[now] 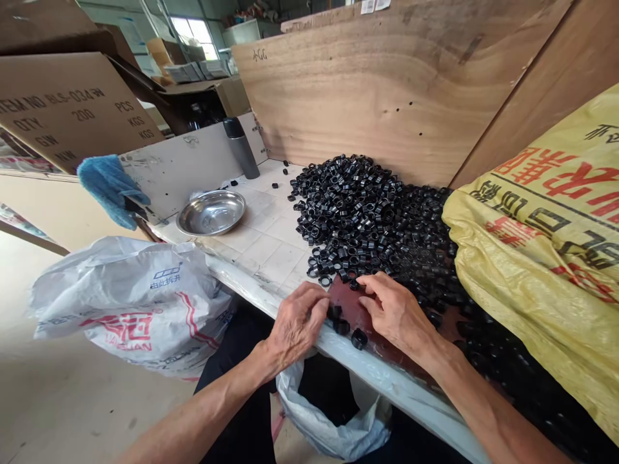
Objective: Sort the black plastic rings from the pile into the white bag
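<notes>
A large heap of small black plastic rings (348, 206) lies on the worktop. My left hand (300, 316) is at the front edge, fingers curled together and pointing down; whatever they may hold is hidden. Beside its fingertips sit a few loose black rings (341, 327), and another ring (359, 339) lies nearer the edge. My right hand (394, 312) rests over a dark red sheet (347, 298) at the front of the heap. Its thumb and index finger are apart, and the index fingertip touches a single black ring (354, 284).
An open white sack (333, 438) hangs below the edge. On the left are a printed white sack (140, 309), a steel bowl (213, 212), a grey flask (242, 148) and a blue cloth (109, 187). A yellow sack (541, 212) borders the right; a wooden board (377, 84) stands behind.
</notes>
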Available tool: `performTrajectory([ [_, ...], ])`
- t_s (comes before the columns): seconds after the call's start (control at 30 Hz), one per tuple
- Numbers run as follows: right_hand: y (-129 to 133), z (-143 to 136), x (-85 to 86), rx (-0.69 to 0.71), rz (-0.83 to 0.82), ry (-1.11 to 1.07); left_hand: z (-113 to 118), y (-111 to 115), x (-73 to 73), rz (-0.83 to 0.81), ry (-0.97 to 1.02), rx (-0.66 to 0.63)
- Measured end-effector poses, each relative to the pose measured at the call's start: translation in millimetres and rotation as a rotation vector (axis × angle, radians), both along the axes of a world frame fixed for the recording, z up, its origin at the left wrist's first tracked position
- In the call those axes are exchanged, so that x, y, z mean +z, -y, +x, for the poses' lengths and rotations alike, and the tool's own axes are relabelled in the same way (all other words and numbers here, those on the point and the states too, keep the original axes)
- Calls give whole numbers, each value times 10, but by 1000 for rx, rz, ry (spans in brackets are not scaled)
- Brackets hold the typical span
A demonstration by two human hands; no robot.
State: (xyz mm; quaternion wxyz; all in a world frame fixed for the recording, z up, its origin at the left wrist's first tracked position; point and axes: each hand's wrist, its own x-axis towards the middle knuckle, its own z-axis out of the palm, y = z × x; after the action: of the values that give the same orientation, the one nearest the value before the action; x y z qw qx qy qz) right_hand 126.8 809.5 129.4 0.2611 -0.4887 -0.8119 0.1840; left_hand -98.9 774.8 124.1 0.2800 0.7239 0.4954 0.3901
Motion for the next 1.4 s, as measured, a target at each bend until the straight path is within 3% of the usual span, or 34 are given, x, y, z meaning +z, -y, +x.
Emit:
performTrajectory([
  [0.1,17,-63,-110,20,27,157,-41,-118,-88,-59,-41,186],
  [0.23,28,-86,-134,37,42,190,-15,-295,-144,-66,-130,143],
  [0.43,14,-59,-87,0,25,-38,70,-332,-101,14,-146,39],
  [0.57,-6,-53,4,-109,-206,-354,113,-287,-50,-135,113,20],
  [0.77,-12,-48,141,-86,-263,-491,170,-274,68,-482,658,-68],
  [0.9,5,-65,177,-108,-390,-614,156,-310,88,-646,819,-105],
  [1.03,16,-69,188,-43,-210,-559,181,-299,79,-558,728,-77],
  [1.17,14,-58,142,59,-51,-442,241,-240,56,-468,661,-156],
  [1.4,43,-54,171,60,-35,-396,238,-197,34,-453,793,-122],
])
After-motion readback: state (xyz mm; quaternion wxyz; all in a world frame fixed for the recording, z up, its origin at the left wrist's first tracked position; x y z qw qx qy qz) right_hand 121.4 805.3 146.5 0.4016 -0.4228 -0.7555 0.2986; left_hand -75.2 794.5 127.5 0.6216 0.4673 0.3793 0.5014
